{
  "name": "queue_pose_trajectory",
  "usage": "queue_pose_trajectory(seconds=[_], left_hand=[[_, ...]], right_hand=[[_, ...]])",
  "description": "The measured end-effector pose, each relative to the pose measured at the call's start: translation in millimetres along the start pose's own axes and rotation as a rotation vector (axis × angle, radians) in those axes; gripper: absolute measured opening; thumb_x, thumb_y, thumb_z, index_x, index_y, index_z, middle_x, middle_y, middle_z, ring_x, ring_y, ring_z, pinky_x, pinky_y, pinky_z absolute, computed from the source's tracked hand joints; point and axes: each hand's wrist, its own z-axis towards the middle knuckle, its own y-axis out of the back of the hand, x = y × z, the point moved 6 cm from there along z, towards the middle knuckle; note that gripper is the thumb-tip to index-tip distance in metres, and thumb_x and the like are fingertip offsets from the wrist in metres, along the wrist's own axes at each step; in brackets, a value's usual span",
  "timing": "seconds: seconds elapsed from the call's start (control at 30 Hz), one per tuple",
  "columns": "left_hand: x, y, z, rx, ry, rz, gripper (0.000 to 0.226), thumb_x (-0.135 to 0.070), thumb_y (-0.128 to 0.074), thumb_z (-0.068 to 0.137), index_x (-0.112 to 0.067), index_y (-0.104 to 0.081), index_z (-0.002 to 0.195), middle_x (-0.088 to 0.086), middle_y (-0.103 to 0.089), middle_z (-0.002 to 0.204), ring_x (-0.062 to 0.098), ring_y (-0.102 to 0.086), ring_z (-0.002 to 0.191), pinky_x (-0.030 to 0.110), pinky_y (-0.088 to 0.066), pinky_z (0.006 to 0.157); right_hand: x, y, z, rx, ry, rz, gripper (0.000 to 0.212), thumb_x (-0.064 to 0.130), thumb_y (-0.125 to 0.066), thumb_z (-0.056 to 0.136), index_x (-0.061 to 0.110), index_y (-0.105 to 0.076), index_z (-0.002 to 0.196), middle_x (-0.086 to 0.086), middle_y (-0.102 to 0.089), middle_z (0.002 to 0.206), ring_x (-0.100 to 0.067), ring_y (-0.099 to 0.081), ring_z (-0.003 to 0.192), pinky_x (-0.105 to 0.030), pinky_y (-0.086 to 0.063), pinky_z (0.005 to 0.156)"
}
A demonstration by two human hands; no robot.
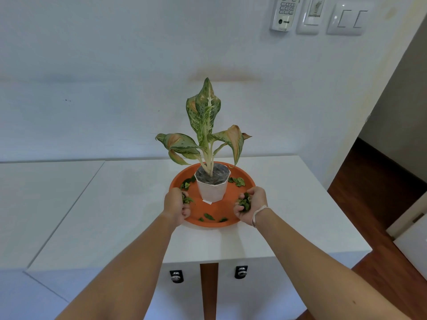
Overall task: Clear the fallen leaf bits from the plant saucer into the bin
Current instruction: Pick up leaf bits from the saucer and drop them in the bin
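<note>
An orange plant saucer [203, 210] sits on a white cabinet top, with a white pot [212, 190] and a speckled plant [204, 125] standing in its middle. Green leaf bits [209, 217] lie on the saucer near its front rim, and more lie beside the pot at left [187, 183] and right [238, 181]. My left hand [176, 207] rests over the saucer's left edge, fingers curled around a clump of leaf bits. My right hand [250, 207] is at the saucer's right edge, cupped around a bigger clump. No bin is in view.
The white cabinet top [129, 204] extends left and toward me; its right edge drops to a dark wooden floor [374, 204]. Two black cabinet locks [176, 276] sit on the front below. A wall with switches [349, 18] rises behind the plant.
</note>
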Motion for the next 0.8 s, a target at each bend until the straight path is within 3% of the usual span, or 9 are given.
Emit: queue_pose_trajectory(seconds=[0.13, 0.33, 0.5, 0.6, 0.8], left_hand=[[-1.6, -0.7, -3.8, 0.023, 0.014, -0.016, 0.021, -0.010, -0.024, 0.081, -0.017, -0.031, 0.062, -0.002, -0.027, 0.057, 0.006, -0.019, 0.031, 0.012, -0.016, 0.033], [-1.8, -1.5, -6.7, 0.076, 0.042, -0.079, 0.022, -0.012, -0.028, 0.082, -0.018, -0.027, 0.060, -0.006, -0.029, 0.038, 0.007, -0.024, 0.034, 0.011, -0.022, 0.033], [0.2, -1.6, -6.6, 0.082, 0.070, -0.141, 0.020, -0.005, -0.028, 0.082, -0.014, -0.033, 0.064, -0.001, -0.032, 0.055, 0.009, -0.028, 0.046, 0.010, -0.032, 0.033], [0.6, 1.5, -2.1, 0.043, 0.074, -0.159, 0.021, -0.001, -0.025, 0.082, -0.012, -0.035, 0.067, 0.001, -0.030, 0.062, 0.010, -0.027, 0.051, 0.010, -0.032, 0.032], [-2.4, 3.8, -1.2, 0.011, 0.075, -0.178, 0.023, 0.000, -0.023, 0.085, -0.009, -0.042, 0.077, 0.009, -0.042, 0.070, 0.013, -0.039, 0.055, 0.011, -0.036, 0.031]], right_hand=[[1.5, 1.5, 4.7, -0.009, -0.008, -0.014, 0.040, 0.031, -0.037, 0.090, 0.013, -0.034, 0.055, 0.002, -0.026, 0.057, -0.013, -0.023, 0.049, -0.010, -0.022, 0.029], [1.3, 3.3, 5.5, -0.026, 0.007, -0.118, 0.037, 0.018, -0.042, 0.091, 0.013, -0.034, 0.056, 0.002, -0.028, 0.055, -0.010, -0.026, 0.043, -0.011, -0.023, 0.028], [-4.3, 2.7, 6.5, 0.039, -0.054, -0.143, 0.019, 0.006, -0.038, 0.092, 0.005, -0.050, 0.076, 0.000, -0.028, 0.061, -0.008, -0.031, 0.025, -0.011, -0.026, 0.026], [-4.1, 1.9, 6.1, 0.081, -0.080, -0.177, 0.023, 0.001, -0.032, 0.094, 0.001, -0.056, 0.092, 0.000, -0.031, 0.063, -0.005, -0.032, 0.026, -0.012, -0.028, 0.025], [-0.2, -1.0, 2.2, 0.094, -0.068, -0.306, 0.018, 0.001, -0.039, 0.098, 0.003, -0.056, 0.093, -0.004, -0.045, 0.071, -0.004, -0.033, 0.036, -0.009, -0.028, 0.028]])
